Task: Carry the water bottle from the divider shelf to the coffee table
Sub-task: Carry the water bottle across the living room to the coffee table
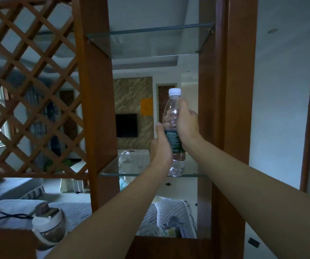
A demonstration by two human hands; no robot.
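Both hands grip the upright water bottle on the glass shelf: left hand low, right hand high. Lift it straight up, clear of the posts.

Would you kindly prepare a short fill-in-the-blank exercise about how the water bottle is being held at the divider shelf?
1. The water bottle has a cap coloured ____.
2. The bottle's base sits at a shelf made of ____.
3. The right hand grips the bottle ____ up than the left hand.
4. The bottle stands ____, cap on top.

Missing words: white; glass; higher; upright
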